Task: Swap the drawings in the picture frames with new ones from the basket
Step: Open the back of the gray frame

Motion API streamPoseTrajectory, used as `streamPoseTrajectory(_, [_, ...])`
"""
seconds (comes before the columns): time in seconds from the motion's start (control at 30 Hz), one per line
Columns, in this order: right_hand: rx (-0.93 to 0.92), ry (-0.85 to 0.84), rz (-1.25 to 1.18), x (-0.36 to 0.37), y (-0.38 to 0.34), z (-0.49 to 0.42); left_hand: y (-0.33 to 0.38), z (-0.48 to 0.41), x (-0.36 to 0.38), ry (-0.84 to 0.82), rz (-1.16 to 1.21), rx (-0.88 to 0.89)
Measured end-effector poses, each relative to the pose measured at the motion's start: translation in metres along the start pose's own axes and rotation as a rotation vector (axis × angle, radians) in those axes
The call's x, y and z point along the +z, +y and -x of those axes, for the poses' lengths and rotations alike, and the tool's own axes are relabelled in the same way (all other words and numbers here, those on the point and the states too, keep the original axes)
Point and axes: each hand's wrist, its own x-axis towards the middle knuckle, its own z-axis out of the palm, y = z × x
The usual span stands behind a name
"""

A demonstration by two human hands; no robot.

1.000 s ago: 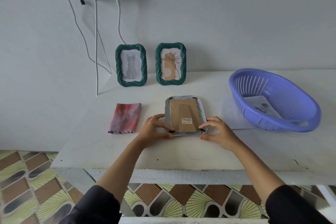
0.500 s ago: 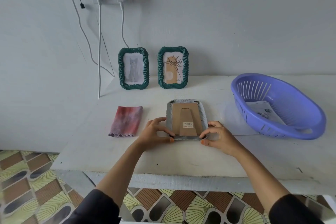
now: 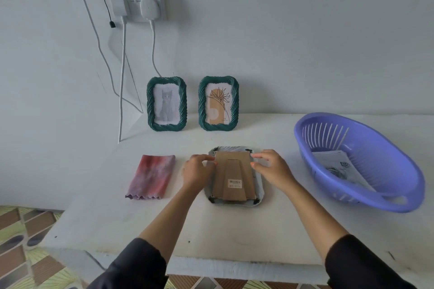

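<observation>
Head view: a white painted surface carries a slotted lilac plastic basket at the right, with printed sheets inside. A green rope-twist cat frame and a matching plant frame stand at the wall. A third frame lies face down mid-surface, brown cardboard backing up. The left hand and right hand sit apart, thumbs and forefingers curled onto the backing's upper corners; half a second ago they were at its lower corners
</observation>
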Motion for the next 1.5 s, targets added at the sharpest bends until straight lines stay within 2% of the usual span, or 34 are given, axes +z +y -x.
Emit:
streamPoseTrajectory(0.2, [0.044, 0.063, 0.120, 0.029, 0.014, -0.003, 0.001, -0.003, 0.009, 0.050, -0.145, -0.031])
streamPoseTrajectory(0.67, [0.019, 0.122, 0.122, 0.029, 0.023, 0.003, 0.004, 0.005, 0.017, 0.154, -0.049, -0.057])
streamPoseTrajectory(0.93, [0.050, 0.130, 0.098, 0.034, 0.018, 0.001, 0.009, 0.000, 0.011, 0.124, 0.005, -0.131])
streamPoseTrajectory(1.17, [0.087, 0.147, 0.093, 0.031, 0.021, 0.001, 0.028, 0.008, 0.011, 0.161, 0.161, -0.110])
streamPoseTrajectory(1.33, [0.076, 0.123, 0.119, 0.030, 0.022, 0.001, 0.041, 0.014, 0.006, 0.079, 0.327, -0.069])
streamPoseTrajectory(1.5, [0.064, 0.113, 0.112, 0.029, 0.021, 0.002, 0.045, 0.018, 0.001, 0.041, 0.282, -0.021])
